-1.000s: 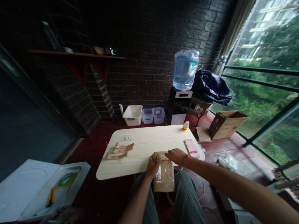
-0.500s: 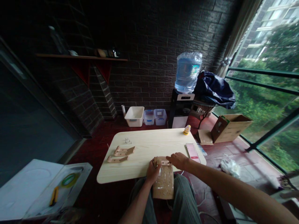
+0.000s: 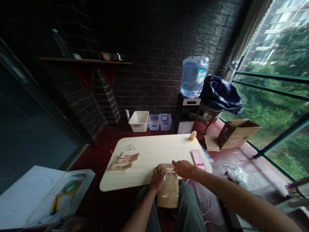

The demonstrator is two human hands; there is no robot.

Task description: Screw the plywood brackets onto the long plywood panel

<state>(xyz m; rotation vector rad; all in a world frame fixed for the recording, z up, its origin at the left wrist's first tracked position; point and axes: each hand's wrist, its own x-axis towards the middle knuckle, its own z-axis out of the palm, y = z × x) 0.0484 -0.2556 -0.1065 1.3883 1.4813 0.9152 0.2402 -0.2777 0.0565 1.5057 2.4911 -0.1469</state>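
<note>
A brown, tape-covered cardboard piece (image 3: 168, 193) lies over my lap at the table's front edge. My left hand (image 3: 158, 178) grips its upper left side. A light wooden strip with holes (image 3: 169, 169) lies across its top end. My right hand (image 3: 181, 168) is closed at the strip's right end, fingers pinched round something small that I cannot make out. Several curved wooden pieces (image 3: 127, 158) rest on the left of the pale table (image 3: 154, 148), with several small screws (image 3: 131, 147) behind them.
A phone (image 3: 198, 160) and a small yellow-capped bottle (image 3: 192, 136) are on the table's right side. An open case (image 3: 79, 185) with a yellow tool is at lower left. Plastic bins (image 3: 139, 121), a water dispenser (image 3: 187, 112) and a cardboard box (image 3: 238, 133) stand beyond.
The fingers of my right hand have shifted slightly at the strip's right end. The whole view has tilted a little; my left hand keeps its grip on the cardboard piece.
</note>
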